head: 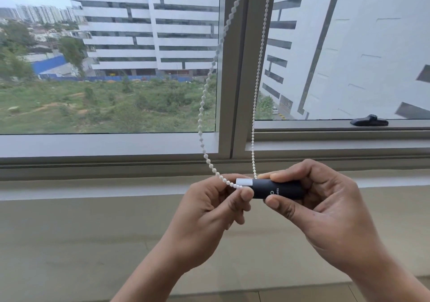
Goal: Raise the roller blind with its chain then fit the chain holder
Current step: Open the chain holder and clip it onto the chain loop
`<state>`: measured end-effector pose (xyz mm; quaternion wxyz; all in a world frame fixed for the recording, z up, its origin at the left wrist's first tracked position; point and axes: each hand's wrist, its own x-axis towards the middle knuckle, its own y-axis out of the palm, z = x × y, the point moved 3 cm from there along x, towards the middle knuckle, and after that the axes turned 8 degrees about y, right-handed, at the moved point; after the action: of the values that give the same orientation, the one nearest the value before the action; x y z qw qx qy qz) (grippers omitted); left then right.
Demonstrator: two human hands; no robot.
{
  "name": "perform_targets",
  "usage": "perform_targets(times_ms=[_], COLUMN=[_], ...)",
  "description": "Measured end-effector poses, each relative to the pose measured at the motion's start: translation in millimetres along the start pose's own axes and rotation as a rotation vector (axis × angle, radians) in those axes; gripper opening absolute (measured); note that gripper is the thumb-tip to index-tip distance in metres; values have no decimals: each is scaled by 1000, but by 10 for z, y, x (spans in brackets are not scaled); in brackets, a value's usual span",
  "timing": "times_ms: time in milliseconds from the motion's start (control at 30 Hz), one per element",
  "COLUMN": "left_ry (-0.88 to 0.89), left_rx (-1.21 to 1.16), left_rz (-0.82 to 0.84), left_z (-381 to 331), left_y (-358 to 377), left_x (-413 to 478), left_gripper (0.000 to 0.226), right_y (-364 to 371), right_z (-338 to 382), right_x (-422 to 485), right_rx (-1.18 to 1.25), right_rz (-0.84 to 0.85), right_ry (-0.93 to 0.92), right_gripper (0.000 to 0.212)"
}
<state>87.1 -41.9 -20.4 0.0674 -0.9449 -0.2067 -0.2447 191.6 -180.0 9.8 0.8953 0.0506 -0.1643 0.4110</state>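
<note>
A white bead chain (256,92) hangs in a loop from above, in front of the window's grey centre post. Its two strands meet at a dark cylindrical chain holder (277,189) with a white end piece (244,182), held level just above the sill. My right hand (325,208) grips the dark body between thumb and fingers. My left hand (214,208) pinches the white end piece and the chain's lowest beads. The roller blind itself is out of view above the frame.
The window frame (109,144) and its centre post (235,69) stand right behind the chain. A black window handle (368,121) lies on the right sash. Below runs a wide pale sill (93,243).
</note>
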Motion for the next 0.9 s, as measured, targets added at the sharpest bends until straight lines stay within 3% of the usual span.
perform_targets(times_ms=[633, 900], left_ry=[83, 89], left_rx=[91, 101], left_rz=[-47, -43], left_z=[30, 107], left_y=[-62, -91], left_x=[-48, -34], left_gripper=[12, 16], right_y=[66, 40], right_z=[-126, -247], right_x=[-34, 5], right_rx=[126, -101], right_rz=[-30, -27], right_ry=[94, 109], right_gripper=[22, 31])
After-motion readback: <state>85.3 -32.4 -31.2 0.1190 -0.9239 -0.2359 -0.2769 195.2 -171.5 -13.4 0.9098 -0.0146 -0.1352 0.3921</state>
